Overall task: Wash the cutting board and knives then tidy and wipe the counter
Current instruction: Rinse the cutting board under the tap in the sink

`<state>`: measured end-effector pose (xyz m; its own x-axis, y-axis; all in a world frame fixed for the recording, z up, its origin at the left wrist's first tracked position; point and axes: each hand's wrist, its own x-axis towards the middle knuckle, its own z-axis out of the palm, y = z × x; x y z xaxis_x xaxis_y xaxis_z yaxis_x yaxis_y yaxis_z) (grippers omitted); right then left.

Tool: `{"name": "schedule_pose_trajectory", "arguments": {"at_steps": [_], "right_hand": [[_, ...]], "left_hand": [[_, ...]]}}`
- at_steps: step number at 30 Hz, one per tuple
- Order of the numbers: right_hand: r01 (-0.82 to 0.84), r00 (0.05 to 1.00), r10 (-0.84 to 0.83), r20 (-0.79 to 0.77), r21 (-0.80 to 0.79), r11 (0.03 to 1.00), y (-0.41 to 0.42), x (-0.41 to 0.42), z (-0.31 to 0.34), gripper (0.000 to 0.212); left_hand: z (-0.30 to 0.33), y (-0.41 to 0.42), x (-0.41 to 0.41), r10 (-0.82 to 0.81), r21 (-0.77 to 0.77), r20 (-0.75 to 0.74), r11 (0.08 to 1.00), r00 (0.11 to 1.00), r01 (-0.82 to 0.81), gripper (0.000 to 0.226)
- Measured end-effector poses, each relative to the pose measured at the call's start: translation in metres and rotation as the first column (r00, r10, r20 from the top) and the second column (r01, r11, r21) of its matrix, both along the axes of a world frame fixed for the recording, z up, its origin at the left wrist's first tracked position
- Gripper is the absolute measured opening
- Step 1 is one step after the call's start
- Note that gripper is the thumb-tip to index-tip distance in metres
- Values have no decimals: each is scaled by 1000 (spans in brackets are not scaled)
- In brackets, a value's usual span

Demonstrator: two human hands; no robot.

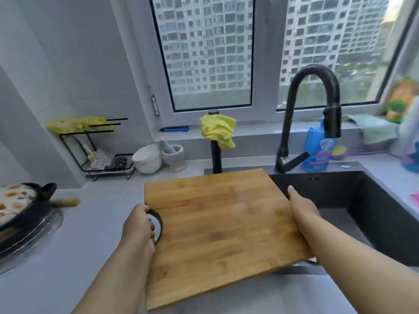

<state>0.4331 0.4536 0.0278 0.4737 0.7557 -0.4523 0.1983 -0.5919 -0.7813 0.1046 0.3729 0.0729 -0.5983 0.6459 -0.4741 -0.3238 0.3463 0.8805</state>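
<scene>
Far left, a black pot point(25, 214) with a flowered lid sits on the stove, a wooden handle point(65, 202) poking out beside it. Behind, a black wire rack point(99, 152) holds a yellow cloth on top and scrubbers on its lower tray. Next along the grey bench point(90, 223): a white bowl point(147, 158) and a stone mortar with pestle point(173, 155), just beside each other.

The left hand point(139, 225) grips the black loop handle point(158, 225) at the left edge of the cutting board point(217, 227), fingers curled closed through the loop. The board is wooden, lying roughly flat, its left part over the bench and its right part jutting over the dark sink point(374, 211). Whether it rests on the bench or is held just above it, cannot tell.

Behind the board, a black post point(215, 159) with a yellow rag point(217, 131) draped over it. The right hand point(301, 207) clamps the board's right edge, thumb on top, fingers hidden beneath.

Right of that, a black gooseneck tap point(317, 109) arches over the sink. A blue detergent bottle point(318, 148) stands behind it, near the window sill point(260, 130). A green cloth point(374, 130) lies on the sill further right. No knives identifiable.
</scene>
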Motion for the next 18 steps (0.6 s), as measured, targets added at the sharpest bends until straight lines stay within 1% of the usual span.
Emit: {"name": "schedule_pose_trajectory", "arguments": {"at_steps": [3, 5, 6, 7, 8, 9, 11, 13, 16, 18], "right_hand": [[77, 996, -75, 41, -37, 996, 14, 71, -11, 75], [121, 992, -117, 53, -68, 990, 23, 115, -21, 75], [143, 989, -139, 47, -84, 986, 27, 136, -28, 75], [168, 985, -165, 42, -94, 981, 31, 156, -35, 74], [193, 981, -189, 46, -107, 975, 35, 175, -43, 75], [215, 976, -211, 48, -124, 969, 39, 192, -49, 77], [252, 967, -244, 67, -159, 954, 45, 222, -62, 83], [270, 962, -259, 83, -191, 944, 52, 246, -73, 86], [278, 960, -268, 75, -233, 932, 65, 272, -91, 88], [255, 967, -245, 70, -264, 930, 71, 283, -102, 87]], "left_hand": [[1, 39, 72, -120, -43, -1, 992, 993, 120, 24], [-8, 66, 118, -173, -57, 30, 983, 985, 174, 18], [-13, 78, 138, -175, -34, 45, 984, 984, 177, 26], [-14, 86, 159, -228, -60, 55, 971, 972, 231, 44], [-22, 97, 179, -257, -62, 86, 963, 963, 262, 23], [-23, 103, 198, -310, -81, 107, 944, 945, 319, 23], [-36, 116, 226, -373, -116, 175, 911, 911, 396, 32], [-51, 124, 249, -419, -142, 210, 881, 883, 452, 41], [-71, 133, 272, -500, -138, 297, 821, 814, 554, 47], [-75, 137, 284, -513, -147, 290, 810, 808, 567, 49]]}}
